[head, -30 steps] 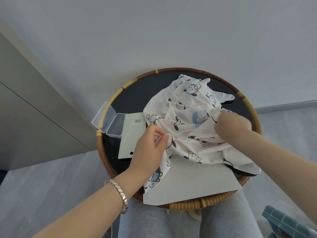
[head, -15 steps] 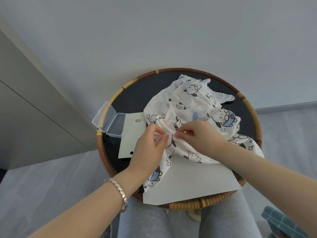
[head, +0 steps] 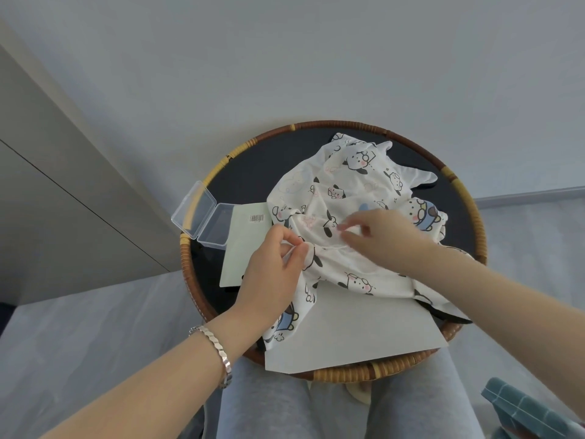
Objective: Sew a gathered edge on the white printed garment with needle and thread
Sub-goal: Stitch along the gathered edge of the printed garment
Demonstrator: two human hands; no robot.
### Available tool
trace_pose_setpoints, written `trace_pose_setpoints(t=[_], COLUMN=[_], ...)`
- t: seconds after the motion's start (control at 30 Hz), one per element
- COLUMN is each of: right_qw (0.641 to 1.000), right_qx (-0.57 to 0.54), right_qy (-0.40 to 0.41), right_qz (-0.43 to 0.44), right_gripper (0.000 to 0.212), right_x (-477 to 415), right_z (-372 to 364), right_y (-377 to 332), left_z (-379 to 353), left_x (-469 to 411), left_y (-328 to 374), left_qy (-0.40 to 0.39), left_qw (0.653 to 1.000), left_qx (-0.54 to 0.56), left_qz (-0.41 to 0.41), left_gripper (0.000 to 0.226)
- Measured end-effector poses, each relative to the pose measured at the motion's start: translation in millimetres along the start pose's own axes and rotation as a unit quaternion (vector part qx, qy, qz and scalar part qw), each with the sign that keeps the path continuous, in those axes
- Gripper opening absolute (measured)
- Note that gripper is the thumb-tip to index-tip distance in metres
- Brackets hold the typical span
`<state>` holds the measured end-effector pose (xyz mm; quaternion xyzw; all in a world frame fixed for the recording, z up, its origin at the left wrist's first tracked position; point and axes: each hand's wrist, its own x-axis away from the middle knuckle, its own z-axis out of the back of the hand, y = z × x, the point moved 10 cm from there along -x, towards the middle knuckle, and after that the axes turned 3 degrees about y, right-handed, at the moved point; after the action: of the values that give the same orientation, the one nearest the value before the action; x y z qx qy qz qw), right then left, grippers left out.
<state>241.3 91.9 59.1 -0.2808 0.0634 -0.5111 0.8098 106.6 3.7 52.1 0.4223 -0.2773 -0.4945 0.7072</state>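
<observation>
The white printed garment (head: 345, 191), covered in cartoon dogs, lies crumpled on a round woven tray (head: 476, 248) on my lap. My left hand (head: 272, 274) pinches a fold of its edge between thumb and forefinger at the garment's left side. Just to the right, my right hand (head: 380, 239) lies on the cloth with thumb and fingertips drawn together in a pinch on the fabric. No needle or thread is visible.
An open clear plastic box (head: 202, 217) sits on the tray's left rim beside a pale green card (head: 243, 248). A white paper sheet (head: 364, 331) lies under the garment at the front. A teal object (head: 531, 410) is at the lower right.
My right hand has come from the garment's right side to the cloth beside my left hand, then lifted slightly up and right. My left hand has kept its pinch.
</observation>
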Motion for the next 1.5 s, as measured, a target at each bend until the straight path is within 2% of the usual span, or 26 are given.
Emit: trace_pose_setpoints(t=[0.03, 0.1, 0.23, 0.37, 0.6, 0.67, 0.83, 0.93, 1.0, 1.23, 1.37, 1.5], right_qw=[0.998, 0.993, 0.996, 0.999, 0.998, 0.998, 0.977, 0.959, 0.956, 0.988, 0.986, 0.969], right_qx=[-0.042, -0.056, -0.064, 0.004, 0.053, 0.026, -0.201, -0.232, -0.226, -0.114, -0.164, -0.247], right_qy=[-0.025, -0.065, -0.028, 0.025, -0.025, -0.048, -0.065, -0.163, -0.186, -0.093, -0.020, 0.005], right_qz=[0.039, 0.077, 0.048, 0.042, 0.004, 0.018, 0.011, 0.017, 0.019, 0.049, 0.015, -0.027], right_gripper=[0.022, 0.023, 0.018, 0.017, 0.010, 0.013, 0.018, 0.015, 0.015, 0.012, 0.008, 0.026], right_x=[4.9, 9.4, 5.0, 9.9, 16.8, 18.1, 8.9, 10.0, 11.8, 13.9, 17.3, 32.2], right_z=[-7.2, -20.8, -20.5, -8.1, -7.4, -10.4, -15.6, -41.5, -48.1, -36.5, -25.6, -26.4], right_y=[-16.6, -31.7, -26.8, -21.8, -4.6, -4.5, -7.9, -12.2, -12.0, -6.6, -3.0, -5.6], left_z=[-0.3, -0.9, -0.2, -2.3, -12.3, -11.8, -13.8, -15.5, -13.9, -14.8, -11.2, -8.2], left_x=[0.2, -0.2, 0.3, 0.8, 0.5, 0.9, 2.8, 5.3, 5.1, 3.4, 2.7, 2.9], left_y=[1.2, 3.3, 3.7, 2.2, 8.7, 9.2, 15.1, 17.8, 14.5, -15.3, -21.5, -21.9], left_qy=[-0.002, -0.007, -0.012, -0.013, -0.019, -0.017, -0.068, -0.100, -0.105, -0.114, -0.083, -0.076], left_qw=[1.000, 1.000, 1.000, 1.000, 0.997, 0.999, 0.997, 0.994, 0.994, 0.989, 0.988, 0.988], left_qx=[0.002, 0.001, -0.009, -0.028, -0.068, -0.049, 0.026, 0.020, 0.020, 0.041, 0.048, 0.053], left_qz=[-0.002, -0.006, -0.012, -0.005, -0.015, -0.016, -0.021, -0.035, -0.033, 0.080, 0.117, 0.122], left_gripper=[0.012, 0.011, 0.010, 0.010, 0.014, 0.010, 0.010, 0.010, 0.009, 0.009, 0.005, 0.004])
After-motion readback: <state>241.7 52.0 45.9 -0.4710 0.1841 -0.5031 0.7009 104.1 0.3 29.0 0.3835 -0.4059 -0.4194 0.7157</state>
